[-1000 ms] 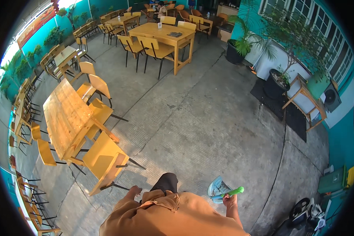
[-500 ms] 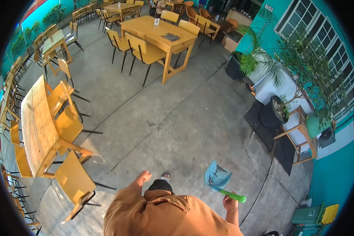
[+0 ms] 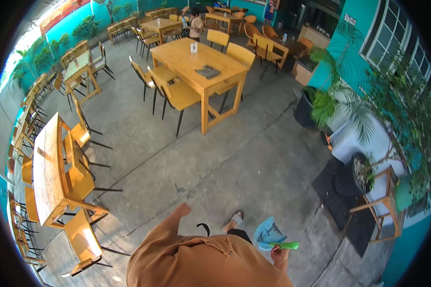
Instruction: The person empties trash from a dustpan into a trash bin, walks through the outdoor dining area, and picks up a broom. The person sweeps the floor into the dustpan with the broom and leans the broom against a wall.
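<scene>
My right hand (image 3: 279, 254), low and right of my body, is closed round the green handle of a dustpan. The dustpan (image 3: 269, 232) has a light blue scoop that points forward, with what looks like dirt or marks on its inside. My left hand (image 3: 182, 209) hangs in front of me over the concrete floor, touching nothing I can see. Its fingers are smeared by motion. Between my hands, a sandalled foot (image 3: 236, 219) is on the floor.
A wooden table (image 3: 177, 52) with a grey cloth (image 3: 208, 71) and chairs stands ahead. Another table (image 3: 48, 167) with chairs (image 3: 84, 239) is at left. Potted plants (image 3: 353, 174), dark mats (image 3: 333, 191) and a wooden stand (image 3: 385, 205) line the right wall. Far off is another person (image 3: 195, 24).
The view has tilted up and moved forward, and a sandalled foot now shows further right. My left hand has swung slightly. The dustpan stays in my right hand, nearer my body.
</scene>
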`<state>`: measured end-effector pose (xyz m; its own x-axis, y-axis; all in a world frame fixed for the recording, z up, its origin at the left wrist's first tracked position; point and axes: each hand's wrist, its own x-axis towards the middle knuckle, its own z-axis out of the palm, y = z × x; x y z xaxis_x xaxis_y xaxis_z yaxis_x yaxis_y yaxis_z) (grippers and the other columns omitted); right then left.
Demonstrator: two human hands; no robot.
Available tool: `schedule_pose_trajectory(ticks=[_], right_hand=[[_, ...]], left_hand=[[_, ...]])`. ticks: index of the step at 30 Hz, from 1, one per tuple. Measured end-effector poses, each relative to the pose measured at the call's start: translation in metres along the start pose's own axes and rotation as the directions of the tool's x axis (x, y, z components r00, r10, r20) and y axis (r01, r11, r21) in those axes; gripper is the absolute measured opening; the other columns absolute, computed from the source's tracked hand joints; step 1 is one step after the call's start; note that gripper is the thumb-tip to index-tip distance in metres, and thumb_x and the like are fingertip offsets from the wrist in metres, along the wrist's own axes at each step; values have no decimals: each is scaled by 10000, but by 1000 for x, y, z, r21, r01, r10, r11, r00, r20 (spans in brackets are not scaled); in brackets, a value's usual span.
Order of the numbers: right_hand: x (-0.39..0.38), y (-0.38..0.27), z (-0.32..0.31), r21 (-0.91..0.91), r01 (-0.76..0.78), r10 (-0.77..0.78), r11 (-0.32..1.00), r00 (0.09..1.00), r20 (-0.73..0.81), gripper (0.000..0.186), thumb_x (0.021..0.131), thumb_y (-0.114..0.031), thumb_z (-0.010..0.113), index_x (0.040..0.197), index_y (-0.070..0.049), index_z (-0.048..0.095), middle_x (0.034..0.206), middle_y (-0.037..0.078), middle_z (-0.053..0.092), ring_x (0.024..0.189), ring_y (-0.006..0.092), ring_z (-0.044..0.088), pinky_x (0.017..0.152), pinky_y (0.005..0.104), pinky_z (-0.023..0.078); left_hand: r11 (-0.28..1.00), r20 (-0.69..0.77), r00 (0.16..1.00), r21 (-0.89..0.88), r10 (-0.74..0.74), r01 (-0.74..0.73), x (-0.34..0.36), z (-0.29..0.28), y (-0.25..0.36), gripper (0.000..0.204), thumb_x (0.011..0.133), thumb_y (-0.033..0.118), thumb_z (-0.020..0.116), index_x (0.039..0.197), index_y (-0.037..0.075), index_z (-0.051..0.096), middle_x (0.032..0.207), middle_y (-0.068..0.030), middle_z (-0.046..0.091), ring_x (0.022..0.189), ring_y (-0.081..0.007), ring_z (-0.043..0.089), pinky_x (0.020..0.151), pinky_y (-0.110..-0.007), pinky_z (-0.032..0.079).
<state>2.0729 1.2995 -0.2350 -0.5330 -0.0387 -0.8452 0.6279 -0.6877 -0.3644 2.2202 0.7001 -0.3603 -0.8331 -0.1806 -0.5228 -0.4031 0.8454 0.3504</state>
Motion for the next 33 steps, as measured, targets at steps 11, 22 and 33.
schedule_pose_trajectory(ticks=[11, 22, 33], right_hand=[[182, -201, 293, -164, -136, 156, 977, 981, 112, 399, 909, -505, 545, 822, -121, 478, 658, 26, 511, 543, 133, 540, 450, 240, 456], [320, -362, 575, -207, -131, 187, 969, 942, 280, 318, 918, -385, 570, 870, -71, 568, 739, 98, 616, 597, 167, 591, 538, 298, 510], [427, -475, 888, -413, 38, 82, 910, 960, 268, 340, 883, -387, 591, 874, -47, 601, 665, 67, 598, 527, 148, 540, 488, 264, 449]], left_hand=[[526, 332, 753, -558, -568, 642, 92, -61, 85, 541, 938, 436, 478, 998, -70, 658, 929, -194, 718, 778, -296, 712, 657, -448, 581], [723, 429, 800, -375, -419, 580, 473, -180, 176, 401, 870, 382, 544, 870, 28, 731, 849, -145, 725, 733, -269, 697, 773, -413, 537], [876, -104, 980, -472, -168, 100, 812, -556, 270, 393, 830, 353, 527, 934, 3, 671, 793, -163, 709, 790, -346, 684, 753, -445, 540]])
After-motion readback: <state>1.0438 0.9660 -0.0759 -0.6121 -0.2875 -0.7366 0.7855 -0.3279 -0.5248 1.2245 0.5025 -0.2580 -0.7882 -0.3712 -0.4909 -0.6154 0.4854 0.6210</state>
